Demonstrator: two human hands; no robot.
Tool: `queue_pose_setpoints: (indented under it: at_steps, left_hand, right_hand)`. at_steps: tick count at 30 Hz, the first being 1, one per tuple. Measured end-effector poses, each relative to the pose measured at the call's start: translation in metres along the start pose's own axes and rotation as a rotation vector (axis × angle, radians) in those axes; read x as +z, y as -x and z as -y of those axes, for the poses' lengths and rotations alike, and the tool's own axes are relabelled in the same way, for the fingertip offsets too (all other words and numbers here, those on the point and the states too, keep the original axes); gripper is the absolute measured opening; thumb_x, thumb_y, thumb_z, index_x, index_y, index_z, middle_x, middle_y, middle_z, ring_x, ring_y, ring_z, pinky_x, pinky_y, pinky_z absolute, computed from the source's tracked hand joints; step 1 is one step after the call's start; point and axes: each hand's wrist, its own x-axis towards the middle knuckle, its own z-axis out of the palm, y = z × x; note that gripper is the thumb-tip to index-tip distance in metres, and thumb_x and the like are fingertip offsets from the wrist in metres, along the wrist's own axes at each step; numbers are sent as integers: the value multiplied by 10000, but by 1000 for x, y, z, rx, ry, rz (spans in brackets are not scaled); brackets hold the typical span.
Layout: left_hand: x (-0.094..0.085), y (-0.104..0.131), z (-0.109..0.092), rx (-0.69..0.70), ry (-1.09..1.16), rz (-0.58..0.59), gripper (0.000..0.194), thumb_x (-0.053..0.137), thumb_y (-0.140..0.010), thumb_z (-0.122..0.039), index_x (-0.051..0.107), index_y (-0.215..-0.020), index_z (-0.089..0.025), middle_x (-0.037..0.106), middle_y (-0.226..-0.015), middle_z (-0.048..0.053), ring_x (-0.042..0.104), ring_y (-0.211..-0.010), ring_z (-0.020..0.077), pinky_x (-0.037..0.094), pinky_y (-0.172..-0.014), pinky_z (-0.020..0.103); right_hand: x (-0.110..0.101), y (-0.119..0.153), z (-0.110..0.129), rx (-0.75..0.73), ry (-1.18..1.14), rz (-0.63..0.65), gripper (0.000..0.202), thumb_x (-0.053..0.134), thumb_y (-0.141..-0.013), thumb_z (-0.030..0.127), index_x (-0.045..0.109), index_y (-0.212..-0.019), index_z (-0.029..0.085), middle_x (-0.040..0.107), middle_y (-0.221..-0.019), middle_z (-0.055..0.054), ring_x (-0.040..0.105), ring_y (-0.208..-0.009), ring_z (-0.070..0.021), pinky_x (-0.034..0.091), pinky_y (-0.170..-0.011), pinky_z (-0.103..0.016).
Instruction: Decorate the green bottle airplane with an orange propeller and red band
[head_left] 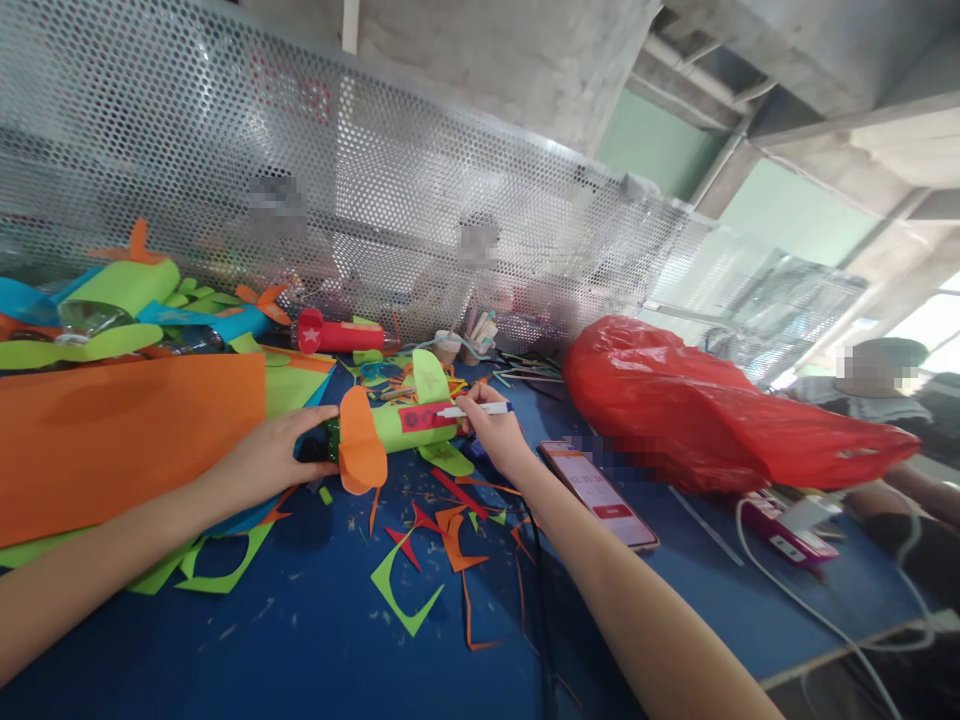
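A bottle craft wrapped in green paper (390,428) lies on its side on the blue table (300,650). It has an orange rounded piece (361,440), green fins and a red strip (421,416) with dark round marks. Its dark neck is gripped between the thumb and fingers of my left hand (281,455). In my right hand (491,430) is a white marker (480,409) with a dark blue end; its tip points left and meets the red strip near its right part.
Orange and green paper sheets (135,430) lie left, with other bottle crafts behind. Paper scraps (405,590) lie in front. A phone (600,495), red plastic bag (675,400) and power strip (787,530) with cables are right. A person (877,380) sits far right.
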Motion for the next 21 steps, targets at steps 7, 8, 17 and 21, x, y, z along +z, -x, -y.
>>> queue_pose_setpoints:
  at_steps: [7, 8, 17, 21]
  left_hand:
    - [0, 0, -1, -3, 7, -17, 635, 696, -705, -568, 566, -1276, -322, 576, -1372, 62, 534, -1234, 367, 429, -1037, 521]
    - [0, 0, -1, -8, 2, -14, 638, 694, -703, -572, 567, -1274, -318, 576, -1372, 62, 533, -1235, 368, 431, -1036, 518]
    - [-1, 0, -3, -21, -8, 9, 647, 677, -721, -548, 548, -1294, -277, 558, -1388, 87, 519, -1250, 366, 418, -1042, 524]
    - [-1, 0, -2, -13, 4, 2, 633, 680, -720, -548, 549, -1291, -308, 562, -1385, 70, 522, -1248, 364, 421, -1039, 530]
  right_hand:
    - [0, 1, 0, -2, 1, 0, 227, 597, -735, 329, 450, -589, 238, 489, -437, 67, 410, -432, -121, 331, -490, -263]
    - [0, 1, 0, -2, -2, 0, 224, 598, -737, 326, 452, -590, 237, 490, -440, 67, 411, -434, -121, 333, -493, -263]
    - [2, 5, 7, -8, -73, 27, 225, 608, -746, 381, 473, -645, 232, 511, -492, 63, 448, -472, -120, 372, -525, -262]
    - [5, 9, 13, -1, -65, 58, 188, 628, -704, 340, 485, -652, 229, 499, -485, 72, 424, -456, -110, 335, -496, -250]
